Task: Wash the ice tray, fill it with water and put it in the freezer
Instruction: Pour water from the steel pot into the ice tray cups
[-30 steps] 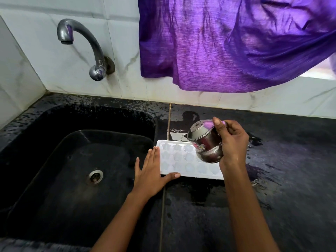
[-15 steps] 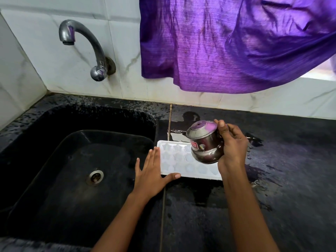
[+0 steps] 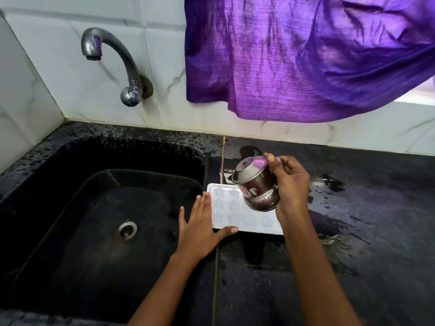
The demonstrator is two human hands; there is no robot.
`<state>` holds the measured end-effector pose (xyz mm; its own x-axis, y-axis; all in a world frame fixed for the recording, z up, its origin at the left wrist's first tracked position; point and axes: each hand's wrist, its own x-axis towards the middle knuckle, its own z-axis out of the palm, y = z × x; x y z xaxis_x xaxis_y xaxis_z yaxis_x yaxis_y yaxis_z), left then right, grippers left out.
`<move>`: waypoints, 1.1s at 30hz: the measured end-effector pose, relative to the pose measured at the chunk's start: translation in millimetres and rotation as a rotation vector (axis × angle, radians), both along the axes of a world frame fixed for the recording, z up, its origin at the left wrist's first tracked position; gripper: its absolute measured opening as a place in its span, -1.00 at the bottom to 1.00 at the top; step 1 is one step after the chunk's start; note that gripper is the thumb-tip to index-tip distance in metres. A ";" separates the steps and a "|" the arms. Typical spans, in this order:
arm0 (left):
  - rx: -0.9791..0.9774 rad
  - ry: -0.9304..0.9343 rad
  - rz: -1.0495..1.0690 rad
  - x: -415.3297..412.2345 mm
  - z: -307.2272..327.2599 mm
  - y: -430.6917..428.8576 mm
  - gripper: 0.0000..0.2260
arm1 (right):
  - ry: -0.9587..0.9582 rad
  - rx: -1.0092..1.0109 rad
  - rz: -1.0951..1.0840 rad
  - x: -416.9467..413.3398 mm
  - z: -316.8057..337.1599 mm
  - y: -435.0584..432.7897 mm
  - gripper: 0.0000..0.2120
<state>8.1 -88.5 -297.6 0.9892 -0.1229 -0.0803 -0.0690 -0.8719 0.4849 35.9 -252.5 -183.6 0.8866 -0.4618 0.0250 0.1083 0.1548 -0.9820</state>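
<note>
While the ice tray [image 3: 227,204] is lying at the left edge of the desk [image 3: 364,243], it is being braced by the flat left hand [image 3: 200,229]; a tilted steel pot [image 3: 255,184] is being gripped above by the right hand [image 3: 292,184]. Slow, low pouring is being advised.

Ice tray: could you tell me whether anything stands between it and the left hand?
Nothing visible: the left hand lies flat at the left end of the ice tray, thumb along its near edge.

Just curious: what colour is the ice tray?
White; the ice tray shows best in the head view.
</note>
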 end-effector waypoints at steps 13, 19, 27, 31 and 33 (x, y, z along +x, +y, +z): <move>0.000 0.004 -0.005 0.4 0.1 -0.3 0.04 | -0.022 -0.065 0.017 1.9 9.8 6.2 -0.86; 0.011 0.006 -0.006 0.5 -0.4 -0.5 0.00 | -0.032 -0.069 0.007 1.9 15.8 5.2 -0.86; 0.007 -0.002 -0.005 0.1 -1.2 -0.8 0.02 | -0.027 -0.065 0.002 2.9 16.0 3.9 -0.86; 0.016 -0.008 -0.002 -0.5 -1.4 -0.5 0.06 | -0.013 0.015 -0.008 3.5 11.9 2.2 -0.84; 0.021 -0.012 0.000 -0.6 -1.3 -0.6 0.06 | -0.016 0.130 -0.007 2.9 9.1 -0.2 -0.86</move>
